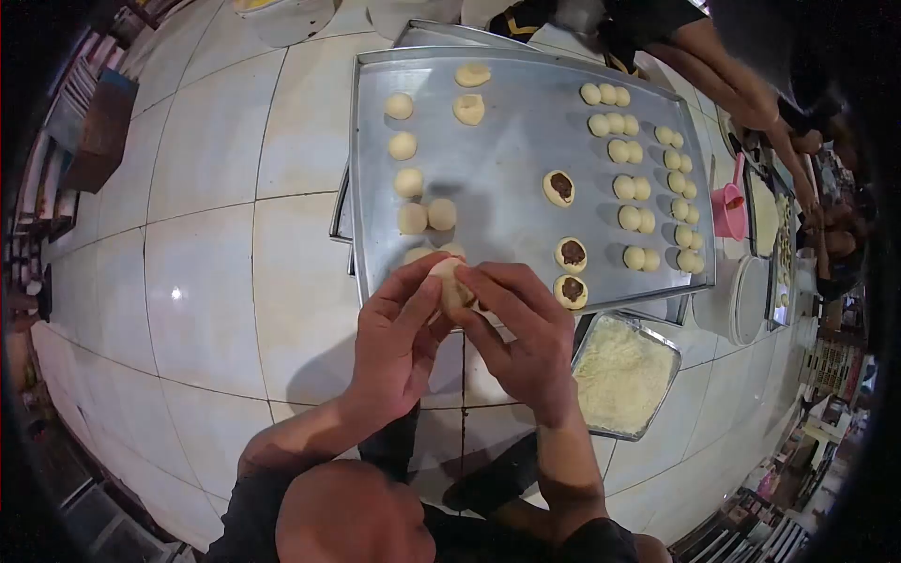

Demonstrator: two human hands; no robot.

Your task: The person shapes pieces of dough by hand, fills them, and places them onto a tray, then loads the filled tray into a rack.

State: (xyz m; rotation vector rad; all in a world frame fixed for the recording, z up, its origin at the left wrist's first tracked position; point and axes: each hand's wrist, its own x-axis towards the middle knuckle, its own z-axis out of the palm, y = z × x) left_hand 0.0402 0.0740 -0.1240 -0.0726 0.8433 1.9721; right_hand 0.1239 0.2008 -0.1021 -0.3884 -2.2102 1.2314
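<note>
Both hands meet over the near edge of a large metal tray. My left hand pinches one side of a piece of dough, and the fingers of my right hand close on its other side. The dough is pale, with a slightly darker patch facing me; what is inside it I cannot make out. Just beyond my fingers lie round dough balls in a column on the left of the tray. To the right are three flattened dough rounds topped with dark brown filling.
Several rows of small dough balls line the tray's right side. Two flattened dough pieces lie near its far edge. A tray of pale flour-like powder stands on the tiled floor. A pink scoop and another person's arm are at right.
</note>
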